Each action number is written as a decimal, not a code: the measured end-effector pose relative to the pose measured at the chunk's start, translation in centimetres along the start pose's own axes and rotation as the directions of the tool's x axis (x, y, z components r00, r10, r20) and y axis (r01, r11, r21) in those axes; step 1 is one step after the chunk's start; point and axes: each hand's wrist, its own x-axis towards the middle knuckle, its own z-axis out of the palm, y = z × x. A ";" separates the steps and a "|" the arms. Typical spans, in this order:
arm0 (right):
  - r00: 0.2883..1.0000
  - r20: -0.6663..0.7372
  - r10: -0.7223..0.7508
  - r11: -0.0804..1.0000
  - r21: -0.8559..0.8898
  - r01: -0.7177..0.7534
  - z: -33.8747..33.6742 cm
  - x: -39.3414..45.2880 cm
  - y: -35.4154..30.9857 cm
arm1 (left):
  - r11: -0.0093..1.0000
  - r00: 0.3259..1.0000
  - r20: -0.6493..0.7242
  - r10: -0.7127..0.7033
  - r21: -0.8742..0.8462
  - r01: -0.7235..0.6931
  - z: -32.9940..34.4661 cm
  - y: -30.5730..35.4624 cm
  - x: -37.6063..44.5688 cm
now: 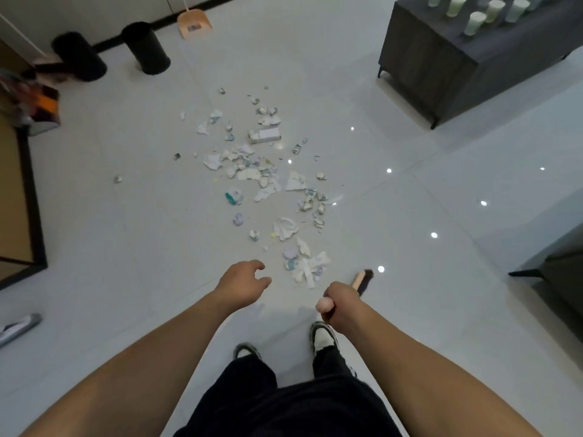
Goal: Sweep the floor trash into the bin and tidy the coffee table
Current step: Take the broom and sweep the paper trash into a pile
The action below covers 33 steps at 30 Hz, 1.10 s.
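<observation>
My right grip (342, 302) is clamped round the broom handle (325, 305), its bristles (366, 280) just beyond it on the floor; my left grip (243, 282) hangs loose, holding nothing. The paper scraps (252, 171) spread ahead of both look light and flimsy, likely to scatter, so I would sweep in short, gentle strokes, holding the stiff handle high.

Home living room: coffee table (441, 58), sofa (561, 279)

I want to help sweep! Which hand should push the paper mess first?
The right hand. It already grips the broom, whose bristles sit beside the nearest paper scraps. The left hand hangs open and holds nothing.
</observation>
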 end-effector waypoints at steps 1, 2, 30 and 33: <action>0.999 0.019 0.040 0.999 0.034 -0.041 1.6 -0.5 0.7 | 1.000 1.000 0.009 -0.006 0.003 0.006 -0.4 -1.3 0.1; 0.998 0.030 0.053 0.998 0.040 -0.054 3.3 -0.9 1.3 | 1.000 1.000 0.020 -0.013 0.013 0.013 -0.8 -2.7 0.2; 0.996 0.079 0.034 0.994 0.097 -0.041 28.9 -3.0 9.6 | 0.979 0.986 0.145 -0.080 -0.173 0.105 -11.8 -27.3 6.9; 0.978 0.205 0.047 0.991 0.114 -0.071 30.4 -2.8 8.2 | 0.968 0.985 0.127 -0.117 -0.208 0.142 -12.6 -29.5 6.5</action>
